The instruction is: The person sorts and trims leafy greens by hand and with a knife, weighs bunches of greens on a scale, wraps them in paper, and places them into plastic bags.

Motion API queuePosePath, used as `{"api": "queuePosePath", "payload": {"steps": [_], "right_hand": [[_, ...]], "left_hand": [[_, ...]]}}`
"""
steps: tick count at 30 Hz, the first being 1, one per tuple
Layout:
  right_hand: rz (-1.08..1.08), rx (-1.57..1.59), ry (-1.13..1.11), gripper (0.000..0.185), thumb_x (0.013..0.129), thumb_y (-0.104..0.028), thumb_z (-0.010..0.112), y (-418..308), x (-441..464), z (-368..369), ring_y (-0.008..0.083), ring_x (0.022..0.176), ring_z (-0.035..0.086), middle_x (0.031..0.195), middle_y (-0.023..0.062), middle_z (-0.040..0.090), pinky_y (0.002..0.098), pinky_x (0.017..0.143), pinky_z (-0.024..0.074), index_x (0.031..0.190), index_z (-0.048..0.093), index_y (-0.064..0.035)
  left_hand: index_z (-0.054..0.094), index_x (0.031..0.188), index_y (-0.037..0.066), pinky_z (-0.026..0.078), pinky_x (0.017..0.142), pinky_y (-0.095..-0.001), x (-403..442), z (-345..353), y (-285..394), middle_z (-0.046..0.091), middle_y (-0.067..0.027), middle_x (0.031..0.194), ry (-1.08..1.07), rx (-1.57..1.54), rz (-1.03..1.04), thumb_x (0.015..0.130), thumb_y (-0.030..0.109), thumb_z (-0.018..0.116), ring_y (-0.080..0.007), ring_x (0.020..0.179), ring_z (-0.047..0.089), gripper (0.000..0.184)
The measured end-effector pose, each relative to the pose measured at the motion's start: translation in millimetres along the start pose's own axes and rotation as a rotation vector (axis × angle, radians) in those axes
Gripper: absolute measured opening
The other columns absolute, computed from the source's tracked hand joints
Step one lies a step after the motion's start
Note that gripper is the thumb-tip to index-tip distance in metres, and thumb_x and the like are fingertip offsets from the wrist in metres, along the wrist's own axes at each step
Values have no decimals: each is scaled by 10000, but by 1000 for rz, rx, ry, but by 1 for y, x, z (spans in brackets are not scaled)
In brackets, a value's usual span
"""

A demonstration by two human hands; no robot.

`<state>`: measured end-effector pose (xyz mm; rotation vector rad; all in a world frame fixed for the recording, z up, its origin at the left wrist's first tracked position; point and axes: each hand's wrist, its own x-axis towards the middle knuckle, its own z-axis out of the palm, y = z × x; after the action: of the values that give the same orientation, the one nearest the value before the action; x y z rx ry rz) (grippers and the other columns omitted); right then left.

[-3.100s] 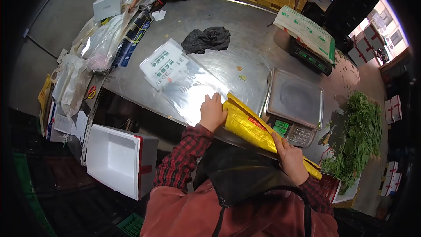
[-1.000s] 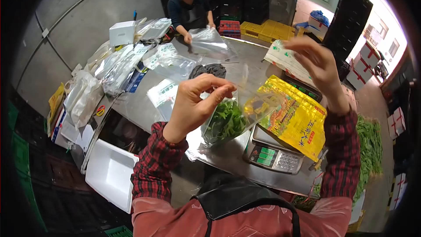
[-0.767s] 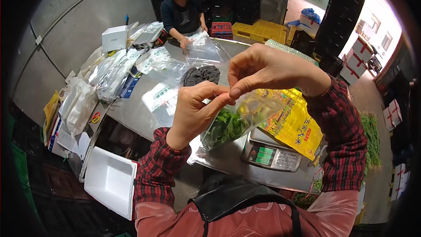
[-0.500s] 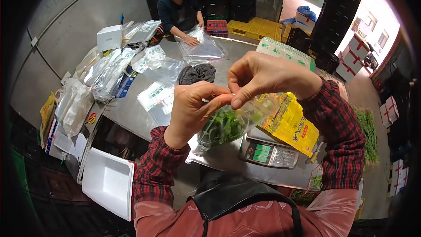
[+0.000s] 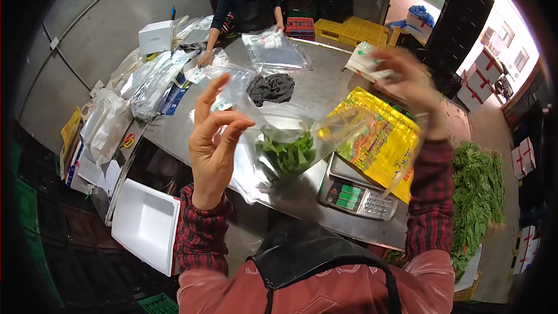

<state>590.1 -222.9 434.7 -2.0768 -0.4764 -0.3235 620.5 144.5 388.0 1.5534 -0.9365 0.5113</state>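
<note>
Thumb and index finger of my left hand [image 5: 216,139] pinch the edge of a clear plastic bag, the other fingers raised. Leafy greens [image 5: 290,154] fill the lower part of this bag, which spreads to the right over the table. My right hand [image 5: 410,87] is raised above a yellow printed sack [image 5: 381,139] and smeared by motion; what it holds, if anything, is unclear. The sack partly covers a digital scale [image 5: 357,197]. Behind the greens sits a crumpled dark cloth or bag [image 5: 271,89].
Across the metal table [image 5: 325,70], a co-worker [image 5: 247,9] reaches toward flat plastic bags [image 5: 276,51]. More bags [image 5: 154,78] are piled at left. A white foam box [image 5: 145,221] stands below the left edge. Loose greens [image 5: 476,197] lie at right.
The yellow sack, earlier rolled in my hands, now lies spread over the scale. My hands, lately together at the bag, have moved apart, the right one up and to the right. The co-worker's arm reaches left.
</note>
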Motion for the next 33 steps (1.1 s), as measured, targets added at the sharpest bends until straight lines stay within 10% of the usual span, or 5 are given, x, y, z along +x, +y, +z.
{"api": "queuePosePath", "payload": {"steps": [5,10,14,21,33], "right_hand": [[-181,241,-410,486,802,-120,728,34,13,114,202,1119,573,1244,90,601,358,919,487,1256,568,-51],[147,422,144,242,775,-17,720,34,-31,97,129,793,642,870,87,677,243,736,511,975,588,17],[138,633,297,473,729,-53,763,-20,-109,99,162,878,634,925,61,645,275,812,497,1150,561,24],[-528,478,-526,437,777,-135,744,-33,-133,141,359,1075,607,1133,223,608,466,917,482,1148,609,52],[-149,778,-286,112,769,-29,711,-21,-127,119,307,769,655,892,136,672,432,770,539,859,708,38]], "left_hand": [[645,901,52,489,965,-447,-14,-7,10,378,-175,1467,109,-128,-118,974,233,568,-348,1356,385,210],[577,950,32,523,929,-467,-36,-30,32,430,-223,1409,294,-134,-100,994,238,526,-382,1219,533,217],[505,962,17,575,821,-434,-87,-37,62,523,-270,1283,273,-98,-197,1005,233,503,-383,996,659,220],[478,977,-45,574,767,-492,-122,-48,92,584,-330,1163,97,-422,-116,983,194,538,-415,861,689,246],[479,903,-8,609,648,-491,-132,-95,76,642,-276,1058,-37,-521,6,967,206,563,-370,779,700,238]]}}
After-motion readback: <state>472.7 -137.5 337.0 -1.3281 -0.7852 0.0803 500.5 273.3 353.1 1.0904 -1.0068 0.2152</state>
